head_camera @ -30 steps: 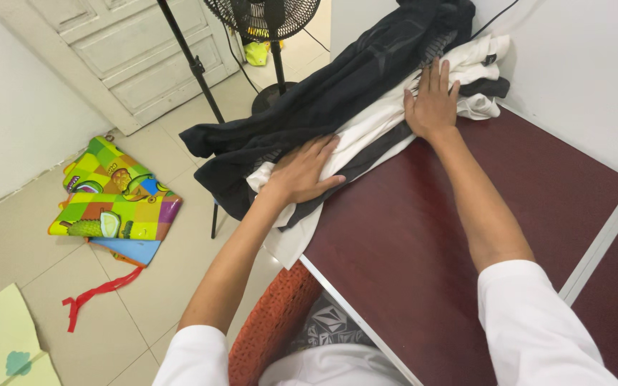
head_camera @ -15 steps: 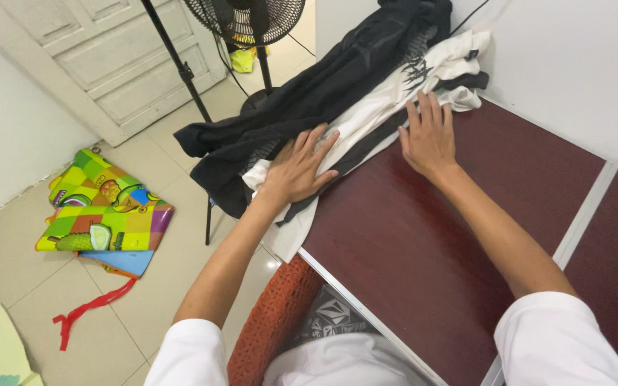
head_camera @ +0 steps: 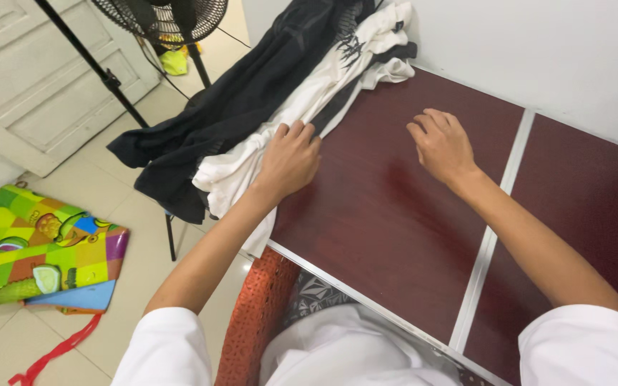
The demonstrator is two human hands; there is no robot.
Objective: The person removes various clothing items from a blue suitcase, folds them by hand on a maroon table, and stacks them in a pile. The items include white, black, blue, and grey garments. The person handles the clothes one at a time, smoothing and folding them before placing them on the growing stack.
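We are gripping the white garment (head_camera: 252, 154) with our left hand (head_camera: 289, 159), fingers curled shut on its edge; our right hand (head_camera: 443, 146), half-open and empty, is hovering over the table (head_camera: 388, 214) beside it.

Pale tiled floor (head_camera: 144, 236), white panelled door (head_camera: 30, 78), black standing fan (head_camera: 173, 18), white wall (head_camera: 538, 50).

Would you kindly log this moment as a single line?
left hand: gripping white garment | right hand: above table, empty | black garment: hanging off table edge
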